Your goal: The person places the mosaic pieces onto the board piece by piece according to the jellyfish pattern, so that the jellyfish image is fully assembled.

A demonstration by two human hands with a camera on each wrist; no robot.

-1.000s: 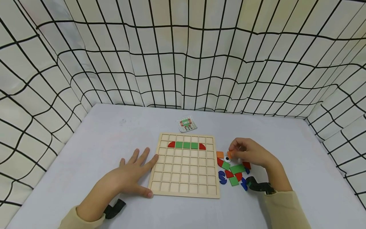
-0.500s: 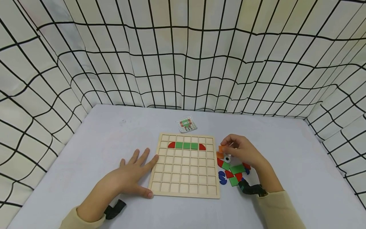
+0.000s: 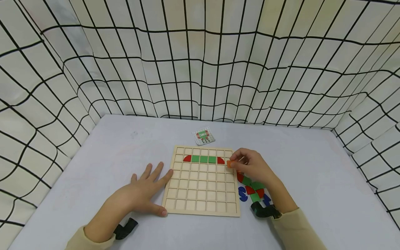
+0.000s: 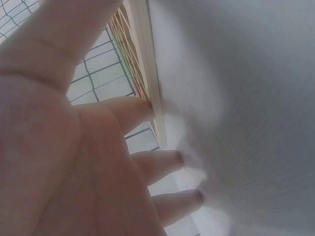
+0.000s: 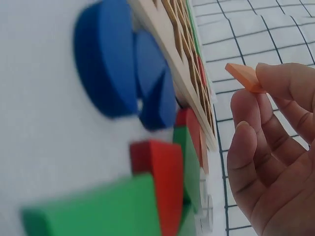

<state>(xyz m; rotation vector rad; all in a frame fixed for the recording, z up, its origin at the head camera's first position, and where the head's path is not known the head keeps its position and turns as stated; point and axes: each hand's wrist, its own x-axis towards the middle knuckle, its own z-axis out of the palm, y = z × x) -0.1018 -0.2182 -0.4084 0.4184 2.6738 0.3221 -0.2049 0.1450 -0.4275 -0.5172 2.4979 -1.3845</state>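
Observation:
A wooden grid board [image 3: 201, 205] lies on the white table. Across its second row run red quarter-round pieces [image 3: 187, 158] at both ends and several green squares [image 3: 203, 159] between them. My right hand [image 3: 253, 166] pinches an orange square tile [image 3: 230, 164] between thumb and fingertips, over the board's upper right edge. The right wrist view shows this orange tile [image 5: 246, 77] held up off the table. My left hand [image 3: 143, 192] lies with fingers spread at the board's left side, thumb and forefinger at its edge. In the left wrist view the fingers [image 4: 157, 167] reach past the board's rim [image 4: 150, 64].
Right of the board lies a loose cluster of green pieces [image 3: 255, 197], red pieces [image 3: 250, 190] and blue half-rounds [image 3: 242, 193], partly hidden by my right hand. A small pattern card [image 3: 203, 135] lies behind the board. Black-lined white netting [image 3: 200, 69] surrounds the table.
My right hand has lifted the orange tile from the loose pieces and carried it left to the board's upper right edge. The left hand has stayed in place.

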